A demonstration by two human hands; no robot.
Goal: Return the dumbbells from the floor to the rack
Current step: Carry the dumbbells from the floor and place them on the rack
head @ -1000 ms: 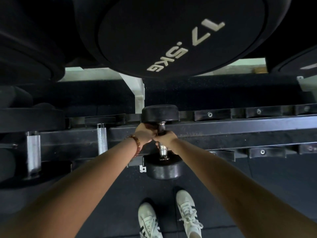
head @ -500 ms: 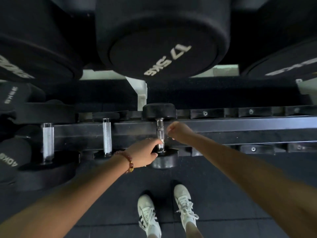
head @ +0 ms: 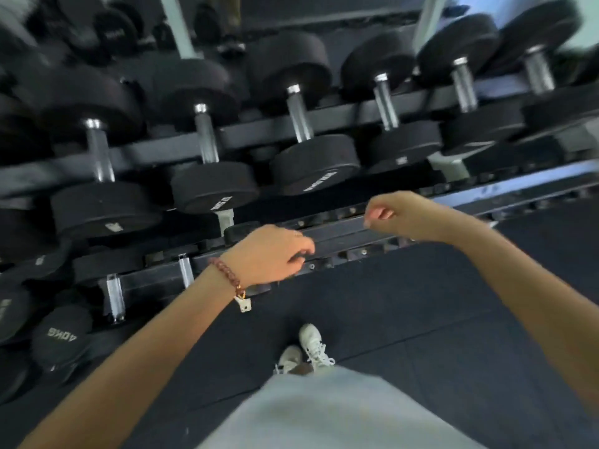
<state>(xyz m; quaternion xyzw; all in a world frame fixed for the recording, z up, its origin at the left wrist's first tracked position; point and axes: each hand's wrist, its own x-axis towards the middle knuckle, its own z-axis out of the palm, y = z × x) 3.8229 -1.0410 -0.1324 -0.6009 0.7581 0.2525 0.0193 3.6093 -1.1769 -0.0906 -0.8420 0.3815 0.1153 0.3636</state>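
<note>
**Both hands off the small dumbbell; it sits on the lower rail**

Compared with half a second ago, your left hand [head: 270,254] has let go of the handle it was touching and now floats above the small dumbbell [head: 241,231], fingers loosely curled and holding nothing. Your right hand [head: 393,213], which was already clear of the handle, has drawn further right and up; it is half closed, thumb against fingers, and empty. The view has swung upward and tilted, so the upper row of the rack [head: 337,233] is now visible; the whole frame is blurred by motion.

The small dumbbell lies across the lower rail. Its far head shows just left of your left hand, and its near head [head: 259,290] shows below your wrist; the handle is hidden behind the hand.

Lower rail contents: to the left of the small dumbbell stand two chrome handles [head: 185,270] of other dumbbells, and a head marked 40KG [head: 61,335] at near left. To the right of your hands the lower rail shows bare saddles.

Upper rail contents: six large black dumbbells [head: 311,163] lie side by side, handles pointing toward you.

You wear a beaded bracelet [head: 227,273] on the left wrist. Your white shoes [head: 311,346] stand on the dark floor mat [head: 421,319], near the rack's foot.
</note>
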